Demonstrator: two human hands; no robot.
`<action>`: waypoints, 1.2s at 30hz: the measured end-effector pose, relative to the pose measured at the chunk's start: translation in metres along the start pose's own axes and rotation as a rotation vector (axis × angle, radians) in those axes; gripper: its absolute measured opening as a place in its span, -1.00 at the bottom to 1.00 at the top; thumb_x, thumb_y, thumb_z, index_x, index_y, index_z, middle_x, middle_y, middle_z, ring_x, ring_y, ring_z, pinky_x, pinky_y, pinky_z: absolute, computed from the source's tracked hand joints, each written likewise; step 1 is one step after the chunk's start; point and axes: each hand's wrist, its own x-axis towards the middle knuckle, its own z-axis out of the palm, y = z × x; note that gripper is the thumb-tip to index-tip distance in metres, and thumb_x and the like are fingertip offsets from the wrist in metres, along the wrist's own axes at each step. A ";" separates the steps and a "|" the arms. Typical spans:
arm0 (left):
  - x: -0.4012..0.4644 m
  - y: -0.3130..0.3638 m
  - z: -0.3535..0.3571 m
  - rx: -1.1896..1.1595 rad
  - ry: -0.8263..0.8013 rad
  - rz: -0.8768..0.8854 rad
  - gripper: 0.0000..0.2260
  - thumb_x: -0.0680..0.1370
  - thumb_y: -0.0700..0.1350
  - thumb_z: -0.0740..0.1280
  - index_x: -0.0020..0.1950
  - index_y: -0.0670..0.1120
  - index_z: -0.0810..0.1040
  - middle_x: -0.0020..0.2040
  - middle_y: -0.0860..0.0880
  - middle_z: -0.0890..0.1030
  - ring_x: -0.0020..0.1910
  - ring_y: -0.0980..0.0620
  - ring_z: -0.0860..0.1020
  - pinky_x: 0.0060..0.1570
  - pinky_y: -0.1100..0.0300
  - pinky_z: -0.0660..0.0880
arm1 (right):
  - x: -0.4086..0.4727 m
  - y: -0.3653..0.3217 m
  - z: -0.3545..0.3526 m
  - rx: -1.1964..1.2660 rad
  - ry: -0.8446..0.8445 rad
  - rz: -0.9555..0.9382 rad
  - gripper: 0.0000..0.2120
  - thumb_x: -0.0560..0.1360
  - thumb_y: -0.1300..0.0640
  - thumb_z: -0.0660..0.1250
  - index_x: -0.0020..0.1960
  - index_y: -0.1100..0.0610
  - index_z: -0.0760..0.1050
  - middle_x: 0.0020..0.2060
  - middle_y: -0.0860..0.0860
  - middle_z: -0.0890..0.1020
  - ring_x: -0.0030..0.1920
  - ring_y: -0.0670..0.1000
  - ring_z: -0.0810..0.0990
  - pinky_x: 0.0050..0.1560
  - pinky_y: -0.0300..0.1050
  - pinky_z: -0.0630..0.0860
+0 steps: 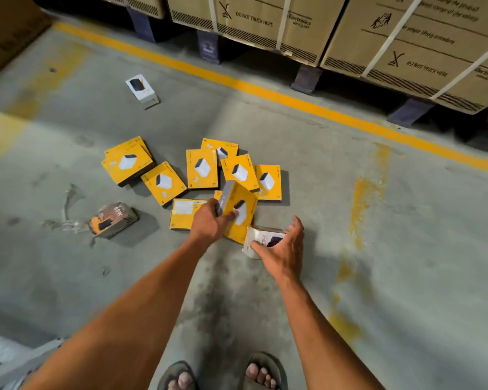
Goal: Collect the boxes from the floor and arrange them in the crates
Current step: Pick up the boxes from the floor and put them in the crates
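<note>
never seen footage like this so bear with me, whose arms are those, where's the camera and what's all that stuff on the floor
There is no machine here. One camera sits on a person's head, looking down at their own bare arms and sandalled feet. The left hand grips a yellow box, tilted up off the pile. The right hand reaches with spread fingers around a white box on the concrete floor. More yellow boxes lie scattered flat beyond. Large strapped cartons stand behind a yellow line. No crates show.

The left hand (209,222) covers part of the tilted yellow box (241,209).
</note>
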 end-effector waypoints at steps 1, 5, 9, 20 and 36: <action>-0.013 0.008 -0.015 -0.033 0.018 -0.016 -0.57 0.49 0.19 0.51 -0.05 -0.16 0.53 -0.21 -0.13 0.58 -0.25 -0.10 0.50 -0.24 -0.02 0.43 | -0.011 -0.011 -0.008 0.029 -0.014 0.011 0.15 0.11 -0.20 0.57 0.57 -0.03 0.11 0.33 0.00 0.43 0.32 0.09 0.47 0.17 0.00 0.50; -0.074 0.051 -0.074 -0.157 0.050 -0.051 -0.63 0.49 0.22 0.50 0.12 -0.01 0.63 -0.06 -0.08 0.73 -0.08 -0.13 0.70 -0.06 -0.10 0.63 | -0.049 -0.064 -0.053 0.238 -0.074 0.153 -0.20 0.33 -0.13 0.56 0.48 0.01 0.34 0.29 0.06 0.50 0.19 0.09 0.56 0.04 -0.12 0.45; -0.138 0.108 -0.130 -0.260 0.067 -0.097 -0.57 0.45 0.26 0.52 0.19 0.03 0.63 0.00 -0.04 0.73 -0.05 -0.08 0.70 0.03 -0.10 0.66 | -0.084 -0.136 -0.111 0.491 -0.125 0.336 -0.52 0.27 -0.32 0.43 0.16 -0.25 0.55 0.09 -0.06 0.71 0.08 0.06 0.68 0.15 0.17 0.65; -0.281 0.348 -0.293 -0.303 0.179 -0.030 -0.75 0.54 0.13 0.51 0.00 0.00 0.57 -0.09 -0.02 0.63 -0.07 -0.11 0.61 -0.01 -0.03 0.55 | -0.203 -0.379 -0.298 0.542 -0.521 0.344 -0.54 0.51 -0.32 0.41 0.12 0.06 0.62 0.03 0.12 0.72 0.00 0.19 0.71 0.00 0.21 0.67; -0.463 0.507 -0.500 -0.459 0.427 0.128 -0.54 0.34 0.38 0.48 0.01 0.07 0.68 -0.11 0.01 0.75 -0.07 -0.11 0.73 0.01 -0.23 0.67 | -0.346 -0.617 -0.461 0.602 -0.914 -0.042 -0.55 0.51 0.06 0.45 0.34 0.23 0.59 0.10 0.19 0.71 -0.05 0.18 0.71 0.11 0.23 0.65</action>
